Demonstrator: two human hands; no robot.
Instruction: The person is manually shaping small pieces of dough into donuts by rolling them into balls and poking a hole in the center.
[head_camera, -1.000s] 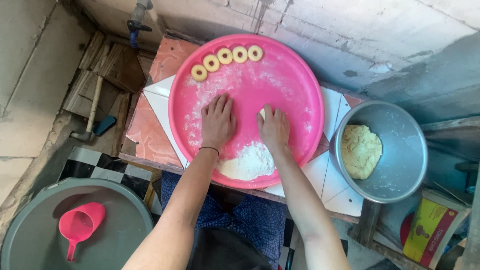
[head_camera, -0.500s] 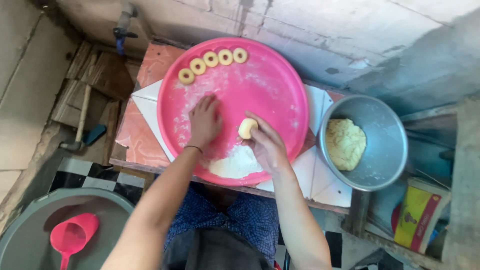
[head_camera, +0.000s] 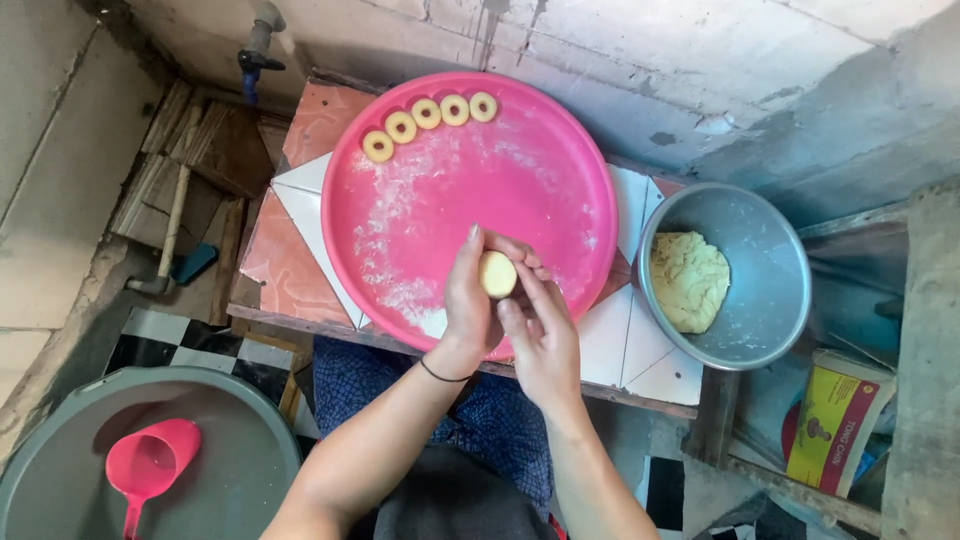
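Now dough ball (head_camera: 498, 274) between both hands (head_camera: 510, 310).

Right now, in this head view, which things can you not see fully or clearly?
- Dough ball: mostly covered by the left hand and right hand cupped around it.
- Pink tray: its near rim is hidden behind both hands.
- Yellow package: partly behind the table edge.
- Grey tub with the pink scoop: cut off by the bottom and left edges.
- Tap: small, dim, details unclear.
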